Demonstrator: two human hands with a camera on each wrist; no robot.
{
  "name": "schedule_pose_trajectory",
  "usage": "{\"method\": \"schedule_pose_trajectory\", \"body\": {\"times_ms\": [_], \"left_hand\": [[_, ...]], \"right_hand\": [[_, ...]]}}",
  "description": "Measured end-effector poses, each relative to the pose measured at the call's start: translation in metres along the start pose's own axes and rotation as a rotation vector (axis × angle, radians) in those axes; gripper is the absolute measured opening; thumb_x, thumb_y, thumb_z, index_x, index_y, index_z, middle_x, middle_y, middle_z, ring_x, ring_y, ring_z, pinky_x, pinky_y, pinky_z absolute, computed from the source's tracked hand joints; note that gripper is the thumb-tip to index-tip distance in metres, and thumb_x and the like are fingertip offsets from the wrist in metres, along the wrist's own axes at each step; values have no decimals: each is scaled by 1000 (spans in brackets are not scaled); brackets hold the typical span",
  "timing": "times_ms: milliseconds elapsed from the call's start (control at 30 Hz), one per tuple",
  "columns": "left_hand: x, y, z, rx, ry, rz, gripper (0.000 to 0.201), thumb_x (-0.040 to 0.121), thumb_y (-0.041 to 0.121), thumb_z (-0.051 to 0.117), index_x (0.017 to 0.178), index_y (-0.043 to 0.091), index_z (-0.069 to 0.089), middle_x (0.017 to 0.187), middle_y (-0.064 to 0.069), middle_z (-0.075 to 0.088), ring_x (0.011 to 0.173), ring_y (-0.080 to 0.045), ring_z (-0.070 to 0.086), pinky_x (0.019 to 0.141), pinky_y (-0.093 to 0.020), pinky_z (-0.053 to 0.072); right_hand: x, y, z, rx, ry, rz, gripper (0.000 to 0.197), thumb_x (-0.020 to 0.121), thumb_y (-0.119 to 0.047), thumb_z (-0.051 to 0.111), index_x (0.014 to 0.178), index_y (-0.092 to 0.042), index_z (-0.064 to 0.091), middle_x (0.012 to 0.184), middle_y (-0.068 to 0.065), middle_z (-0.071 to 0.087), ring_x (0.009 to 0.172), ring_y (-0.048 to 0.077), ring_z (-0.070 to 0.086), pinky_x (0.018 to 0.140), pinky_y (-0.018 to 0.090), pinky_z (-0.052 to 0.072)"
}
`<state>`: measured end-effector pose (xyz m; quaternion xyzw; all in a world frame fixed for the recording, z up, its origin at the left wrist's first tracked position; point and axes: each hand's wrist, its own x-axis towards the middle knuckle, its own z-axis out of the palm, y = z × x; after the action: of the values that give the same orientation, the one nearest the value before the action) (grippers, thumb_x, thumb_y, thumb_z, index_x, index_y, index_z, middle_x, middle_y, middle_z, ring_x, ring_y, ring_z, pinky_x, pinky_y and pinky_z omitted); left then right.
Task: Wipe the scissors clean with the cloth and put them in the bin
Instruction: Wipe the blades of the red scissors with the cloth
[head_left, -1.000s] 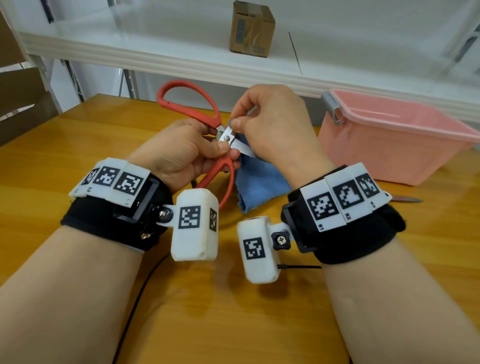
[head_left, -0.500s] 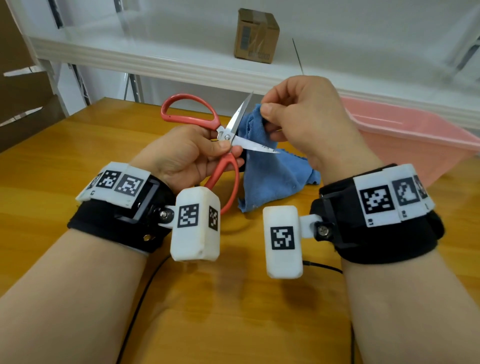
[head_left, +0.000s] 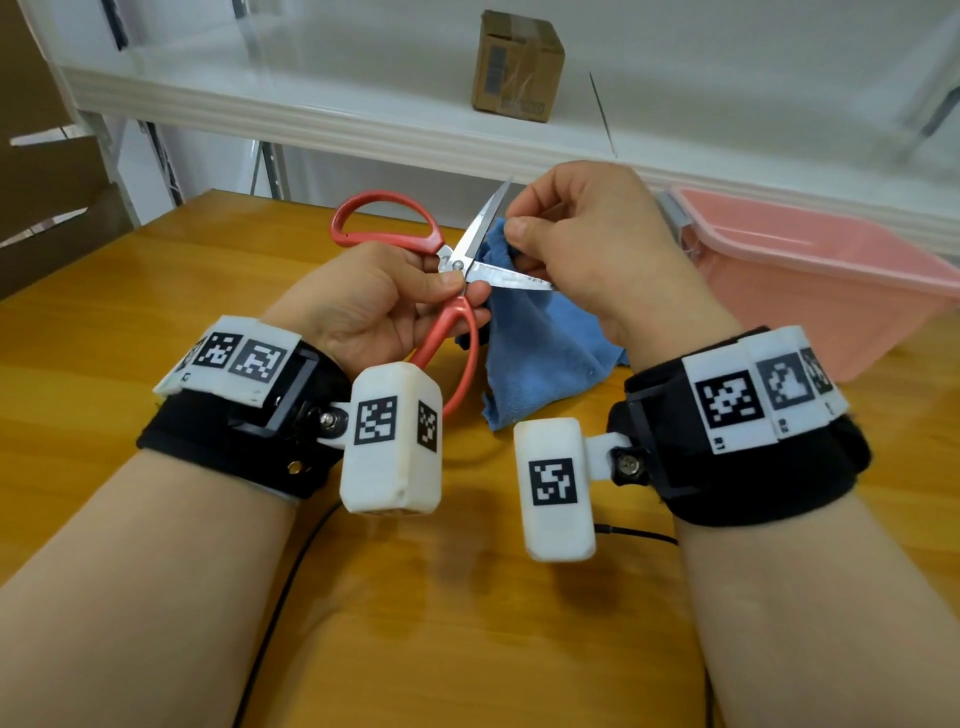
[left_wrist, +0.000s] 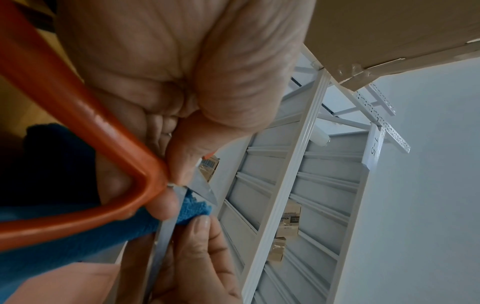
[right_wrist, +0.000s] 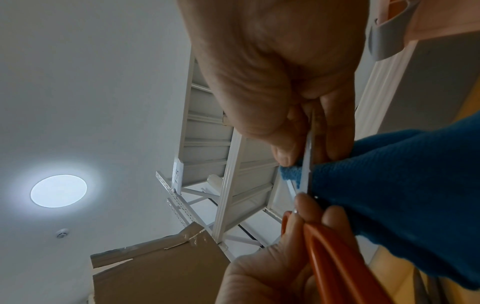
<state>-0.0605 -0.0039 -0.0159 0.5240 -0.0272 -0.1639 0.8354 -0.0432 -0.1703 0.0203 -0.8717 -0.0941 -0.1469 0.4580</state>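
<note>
- Scissors (head_left: 457, 270), blades spread, sit mid-frame above the table (head_left: 156, 312).
- Left hand (head_left: 374, 306) grips them at the pivot; right hand (head_left: 582, 234) pinches the cloth (head_left: 540, 353) onto the upper blade.
- Best wiped pivot to tip, fingers behind the edge.
- Bin (head_left: 810, 280) waits at right.

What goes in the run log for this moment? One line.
step: wiping | left hand: holds open scissors | right hand: pinches blue cloth on a blade | pink bin: scissors not in
</note>
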Motion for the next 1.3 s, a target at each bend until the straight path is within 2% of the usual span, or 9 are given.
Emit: {"method": "schedule_pose_trajectory", "body": {"times_ms": [200, 400, 600, 733, 833, 933, 1067, 1167, 1300], "left_hand": [[-1, 0, -1, -42, 10, -5, 33, 89, -7, 46, 121, -9, 54, 81, -12, 69, 77, -16, 71, 83, -35, 59], [1, -2, -2, -28, 16, 18, 29, 89, -8, 47, 117, -6, 55, 86, -14, 69, 79, -18, 71, 87, -38, 56], [4, -5, -1, 127, -6, 105, 23, 93, -8, 45, 109, -2, 60, 89, -12, 67, 81, -18, 69, 87, -35, 57], [4, -6, 0, 148, 7, 119, 26, 93, -8, 46, 115, -4, 60, 93, -14, 68, 80, -17, 69, 82, -32, 57], [3, -6, 1, 136, 3, 122, 29, 93, -9, 45, 118, -5, 59, 91, -13, 68, 78, -16, 70, 77, -29, 60], [2, -7, 3, 137, -6, 121, 30, 93, -10, 44, 119, -5, 58, 89, -13, 67, 77, -17, 69, 72, -27, 60], [2, -10, 5, 158, -29, 122, 29, 93, -9, 44, 117, -4, 59, 91, -15, 67, 77, -18, 69, 78, -31, 58], [2, -10, 8, 153, -34, 102, 27, 94, -9, 44, 114, -1, 60, 88, -13, 69, 74, -17, 70, 72, -30, 59], [2, -8, 8, 148, -33, 94, 27, 94, -8, 45, 118, -3, 57, 89, -14, 68, 73, -17, 70, 71, -29, 60]], "right_hand": [[-1, -2, 2, -20, -24, -24, 20, 89, -12, 71, 73, -24, 68, 75, -1, 72, 76, 16, 72, 77, 43, 61], [-2, -3, 5, -2, -37, -71, 11, 88, -12, 71, 81, -21, 70, 79, -1, 72, 77, 14, 72, 78, 41, 61], [-7, -1, 17, 76, -135, -105, 12, 83, -2, 75, 86, -11, 68, 72, 7, 71, 62, 22, 73, 70, 46, 62], [-5, 5, 16, 39, -34, -30, 33, 78, -18, 83, 88, -15, 52, 74, -1, 61, 63, 13, 69, 71, 46, 61], [-4, 5, 15, -43, -68, -3, 31, 81, -32, 81, 79, -19, 53, 73, 0, 70, 74, 17, 72, 79, 48, 59], [-4, 6, 17, 44, -97, -36, 30, 81, -18, 80, 73, -17, 51, 67, 8, 72, 67, 22, 74, 77, 51, 60], [-2, 7, 19, 51, -25, -41, 32, 77, -10, 79, 72, -16, 48, 73, 7, 65, 66, 25, 73, 66, 51, 61], [1, 8, 19, 48, 66, -40, 40, 74, -9, 78, 64, -21, 40, 66, -1, 52, 65, 22, 58, 63, 42, 57], [3, 8, 21, 41, 120, -72, 43, 77, -11, 74, 64, -22, 34, 64, -7, 39, 60, 12, 38, 58, 30, 38]]}}
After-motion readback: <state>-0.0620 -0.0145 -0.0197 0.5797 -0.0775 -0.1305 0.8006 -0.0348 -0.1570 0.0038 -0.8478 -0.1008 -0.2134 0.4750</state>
